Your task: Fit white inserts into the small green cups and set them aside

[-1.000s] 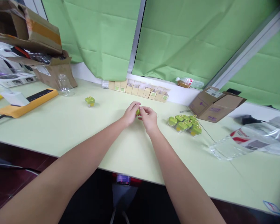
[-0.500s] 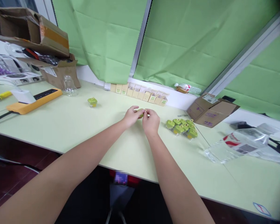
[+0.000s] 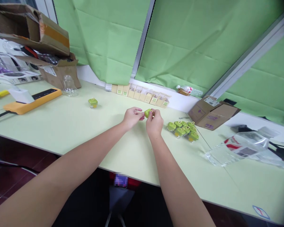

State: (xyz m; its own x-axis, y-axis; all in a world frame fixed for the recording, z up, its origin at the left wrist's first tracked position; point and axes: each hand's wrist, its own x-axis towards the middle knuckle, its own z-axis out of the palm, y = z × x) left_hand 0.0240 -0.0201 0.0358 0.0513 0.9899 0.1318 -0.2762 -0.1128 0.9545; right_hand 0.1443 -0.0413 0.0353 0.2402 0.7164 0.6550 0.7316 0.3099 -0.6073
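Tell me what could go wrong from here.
The right hand seems to hold the green piece by its fingertips, so it could slip; whether the left hand steadies it is unclear. The green cluster sits just beyond the right hand, so a sideways swing might scatter it.

One small rounded lid-like piece, glossy bright green, with a thin yellow loop. Held just above the table, gripped at its right side by the fingers of the right hand. Green face turned outward, left of the fingers. Left edge at the left hand's fingertips, contact unclear. Underside hidden.
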